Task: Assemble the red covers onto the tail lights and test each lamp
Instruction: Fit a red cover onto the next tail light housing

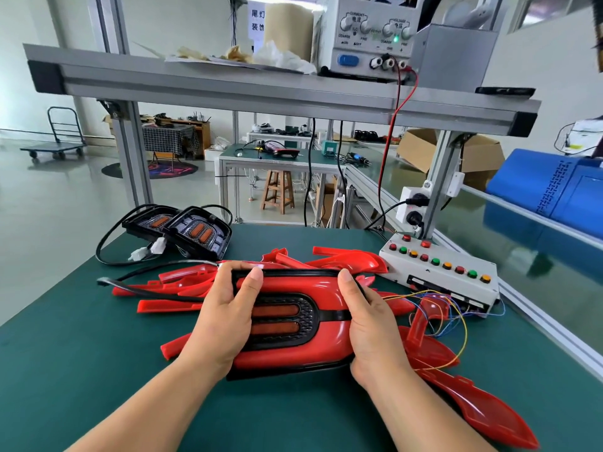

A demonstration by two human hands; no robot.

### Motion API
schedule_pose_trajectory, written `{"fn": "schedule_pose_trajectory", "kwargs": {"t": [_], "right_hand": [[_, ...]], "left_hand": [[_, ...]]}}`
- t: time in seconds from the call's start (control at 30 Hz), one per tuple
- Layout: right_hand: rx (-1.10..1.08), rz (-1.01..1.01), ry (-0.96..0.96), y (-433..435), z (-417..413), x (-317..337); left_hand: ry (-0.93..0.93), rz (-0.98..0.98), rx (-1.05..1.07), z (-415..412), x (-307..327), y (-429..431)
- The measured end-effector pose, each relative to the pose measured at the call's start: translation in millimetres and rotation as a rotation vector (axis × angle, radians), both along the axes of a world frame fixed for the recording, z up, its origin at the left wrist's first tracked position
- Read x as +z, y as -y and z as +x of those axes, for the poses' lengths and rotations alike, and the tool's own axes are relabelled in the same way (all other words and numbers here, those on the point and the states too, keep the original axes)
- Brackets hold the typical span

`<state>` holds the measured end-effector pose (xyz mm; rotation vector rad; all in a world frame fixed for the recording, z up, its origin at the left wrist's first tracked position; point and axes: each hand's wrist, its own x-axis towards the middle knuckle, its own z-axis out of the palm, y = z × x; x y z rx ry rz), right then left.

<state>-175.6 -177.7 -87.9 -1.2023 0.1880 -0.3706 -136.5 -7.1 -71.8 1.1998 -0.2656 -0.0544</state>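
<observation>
A dark green matted workbench carries everything. At its middle, both forearms reach forward and hold a black-framed tail light, wearing a glossy red plastic cover, just above a heap of loose red plastic covers. The left hand grips its left end, thumb across the top edge and fingers curled beneath. The right hand clasps the right end the same way. On the shelf above, a white bench power supply reads "CURRENT", "VOLTAGE", "COARSE" and "FINE". A white box with coloured push-buttons sits at right.
</observation>
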Motion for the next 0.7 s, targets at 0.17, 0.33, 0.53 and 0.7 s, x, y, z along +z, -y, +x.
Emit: {"fn": "schedule_pose_trajectory", "kwargs": {"t": [0.17, 0.33, 0.53, 0.7], "right_hand": [[-0.056, -0.005, -0.01, -4.8, -1.1, 5.0], [-0.069, -0.009, -0.032, -5.9, -2.9, 4.0], [-0.051, -0.076, -0.013, -4.8, -4.2, 0.5], [0.003, -0.044, 0.014, -2.5, -2.8, -0.8]], "left_hand": [[0.016, 0.009, 0.017, -0.2, 1.2, -0.1], [-0.007, 0.018, 0.021, -0.7, 3.8, -0.6], [-0.047, 0.046, -0.036, -0.4, 5.4, -3.1], [-0.067, 0.057, -0.075, 1.3, 7.1, -6.5]]}}
